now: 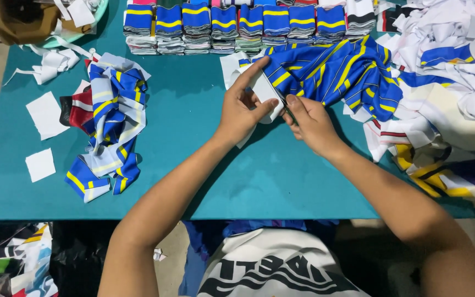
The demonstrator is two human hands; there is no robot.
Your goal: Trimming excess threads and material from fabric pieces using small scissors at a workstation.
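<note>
Over a teal table (204, 165), the left hand (241, 110) pinches a white backing piece (264, 91) joined to a blue fabric with yellow stripes (336, 71), index finger extended. The right hand (310, 122) is closed on what may be small scissors (283, 102), just beside it. 1 row of folded striped stacks (226, 27) lies behind; cut strips (108, 126) lie left.

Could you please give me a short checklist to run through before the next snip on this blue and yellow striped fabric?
1. Left hand pins the white piece flat: ok.
2. Right hand grips the small cutting tool: ok.
3. Blade position clear of left fingertips: cannot tell, tool mostly hidden.
4. Blue and yellow striped fabric lies spread beside the hands: ok.
5. Teal table bare under the wrists: ok.
6. Folded stacks kept apart at the far edge: ok.
</note>
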